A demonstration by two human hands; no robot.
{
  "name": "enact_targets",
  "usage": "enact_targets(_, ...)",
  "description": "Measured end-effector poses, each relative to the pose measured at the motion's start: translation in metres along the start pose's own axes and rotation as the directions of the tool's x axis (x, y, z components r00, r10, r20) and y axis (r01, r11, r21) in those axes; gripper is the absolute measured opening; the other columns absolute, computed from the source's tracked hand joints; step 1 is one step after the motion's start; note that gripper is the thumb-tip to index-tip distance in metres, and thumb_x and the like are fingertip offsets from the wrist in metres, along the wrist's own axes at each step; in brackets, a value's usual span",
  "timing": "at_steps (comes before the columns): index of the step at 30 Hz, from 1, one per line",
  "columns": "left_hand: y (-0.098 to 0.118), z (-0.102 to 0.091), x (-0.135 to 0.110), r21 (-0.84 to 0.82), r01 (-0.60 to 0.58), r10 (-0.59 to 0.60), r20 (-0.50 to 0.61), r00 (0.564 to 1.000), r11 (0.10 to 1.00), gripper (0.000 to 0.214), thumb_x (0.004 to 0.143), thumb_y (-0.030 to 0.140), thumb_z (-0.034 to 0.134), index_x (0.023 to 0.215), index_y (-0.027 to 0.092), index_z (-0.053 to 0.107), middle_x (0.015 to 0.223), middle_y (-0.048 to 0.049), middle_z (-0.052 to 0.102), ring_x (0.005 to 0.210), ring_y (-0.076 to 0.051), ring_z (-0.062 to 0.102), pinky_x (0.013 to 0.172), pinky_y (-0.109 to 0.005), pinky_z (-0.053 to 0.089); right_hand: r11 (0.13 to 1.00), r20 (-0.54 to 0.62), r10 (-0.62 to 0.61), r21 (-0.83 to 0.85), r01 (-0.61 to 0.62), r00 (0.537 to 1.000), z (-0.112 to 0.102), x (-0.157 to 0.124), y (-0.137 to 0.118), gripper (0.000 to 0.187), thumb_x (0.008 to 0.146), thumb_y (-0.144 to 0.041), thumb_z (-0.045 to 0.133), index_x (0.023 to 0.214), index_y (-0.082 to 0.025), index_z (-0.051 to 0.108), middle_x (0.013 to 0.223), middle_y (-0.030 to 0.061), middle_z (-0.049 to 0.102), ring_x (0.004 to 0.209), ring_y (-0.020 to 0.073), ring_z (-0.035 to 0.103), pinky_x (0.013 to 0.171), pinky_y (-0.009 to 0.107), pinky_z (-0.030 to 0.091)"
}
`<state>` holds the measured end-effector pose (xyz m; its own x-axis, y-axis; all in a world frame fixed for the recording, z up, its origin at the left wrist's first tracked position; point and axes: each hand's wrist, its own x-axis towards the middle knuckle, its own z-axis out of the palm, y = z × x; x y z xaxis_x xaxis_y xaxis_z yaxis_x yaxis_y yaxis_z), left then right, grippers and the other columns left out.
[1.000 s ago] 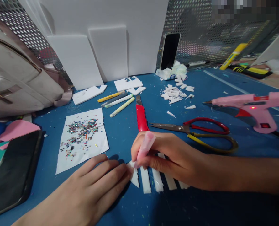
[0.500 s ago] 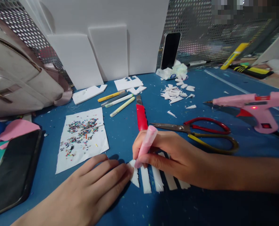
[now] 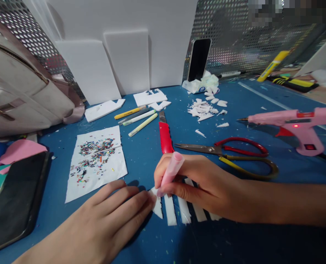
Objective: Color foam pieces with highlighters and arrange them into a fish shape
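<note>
My right hand [image 3: 207, 183] is closed around a pink marker [image 3: 173, 168], tilted with its lower end down at a small white foam piece [image 3: 158, 209]. The marker's tip is hidden behind my fingers. Flat on the table, my left hand [image 3: 110, 216] has its fingers stretched out, the fingertips touching the left edge of that foam piece. Several white strips [image 3: 170, 212] lie side by side to the right, partly under my right hand. Just beyond my right fingers is a red-handled cutter [image 3: 165, 137] with its blade out.
Scissors [image 3: 234, 150] and a pink glue gun [image 3: 297, 124] with a red light lie on the right. Beads cover a white paper [image 3: 116, 165] on the left, near a dark phone [image 3: 17, 194]. Several pens [image 3: 143, 124] and foam scraps [image 3: 203, 110] lie farther back, before white boards [image 3: 127, 62].
The marker's upper end has dipped slightly toward me, and my right hand has shifted down a little with it. My left hand stays in place.
</note>
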<state>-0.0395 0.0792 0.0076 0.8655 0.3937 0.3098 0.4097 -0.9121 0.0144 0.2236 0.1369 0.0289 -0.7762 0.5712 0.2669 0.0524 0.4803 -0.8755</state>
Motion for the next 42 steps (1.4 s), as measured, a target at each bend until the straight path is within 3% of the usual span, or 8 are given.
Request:
enact_targets(17,0.0000,0.0003,-0.0008,-0.018,-0.009,0.010,0.020,1.000,1.000,0.043,0.108,0.009,0.028,0.139,0.005,0.058,0.131,-0.0103,0.063,0.116,-0.026,0.050,0.112,-0.041,0.025,0.999,0.002,-0.027,0.027,0.027,1.000,-0.0003,0.0001,0.0013,0.010,0.103,-0.011,0.056,0.093,-0.012,0.059,0.098,0.0072,0.068,0.090,0.0166,0.063,0.083,0.031,0.049)
enact_targets(26,0.0001,0.0019,-0.0048,-0.012,-0.001,0.001,0.012,1.000,1.000,0.043,0.109,0.010,0.028,0.139,0.007,0.058,0.129,-0.0095,0.064,0.117,-0.026,0.050,0.114,-0.041,0.023,0.999,-0.001,-0.034,0.035,0.034,0.999,0.0012,0.0005,0.0018,0.019,0.106,-0.023,0.054,0.091,-0.014,0.059,0.093,0.0070,0.066,0.083,0.0168,0.060,0.076,0.032,0.046)
enact_targets(42,0.0000,0.0014,-0.0033,-0.004,0.001,-0.001,0.021,1.000,1.000,0.045,0.108,0.010,0.026,0.141,0.007,0.057,0.131,-0.0095,0.062,0.118,-0.026,0.050,0.115,-0.042,0.023,0.999,-0.006,-0.048,0.022,0.048,0.999,0.0020,0.0004,0.0039,0.019,0.105,-0.023,0.055,0.090,-0.014,0.060,0.091,0.0073,0.066,0.081,0.0172,0.058,0.075,0.032,0.046)
